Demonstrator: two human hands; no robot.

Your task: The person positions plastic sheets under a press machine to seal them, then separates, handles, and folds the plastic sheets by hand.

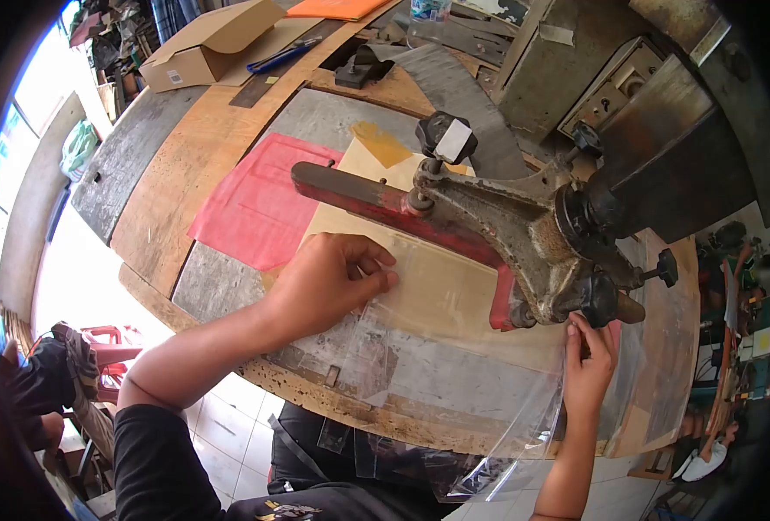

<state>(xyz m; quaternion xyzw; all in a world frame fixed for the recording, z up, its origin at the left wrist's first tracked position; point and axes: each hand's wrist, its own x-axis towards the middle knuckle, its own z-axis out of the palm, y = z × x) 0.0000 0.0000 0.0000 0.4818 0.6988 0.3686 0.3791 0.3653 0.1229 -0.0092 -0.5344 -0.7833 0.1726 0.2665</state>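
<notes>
A clear plastic sheet [454, 382] lies across the worktable under the press and droops over its front edge. My left hand [337, 282] is closed at the sheet's left side, thumb and fingertips together over the pale board [441, 291]. At the right edge my right hand [590, 360] pinches the sheet, just below a black knob of the press. Above the board stands the press's metal head [524, 226], carrying a long bar [376, 204] with red sides. Whether the bar touches the sheet is hard to see.
Red sheet material [250, 204] lies left of the board, with an amber scrap [380, 143] behind. Farther back are a cardboard box [207, 43], a blue cutter [285, 54] and an orange packet [337, 9]. The press column [663, 148] rises at right.
</notes>
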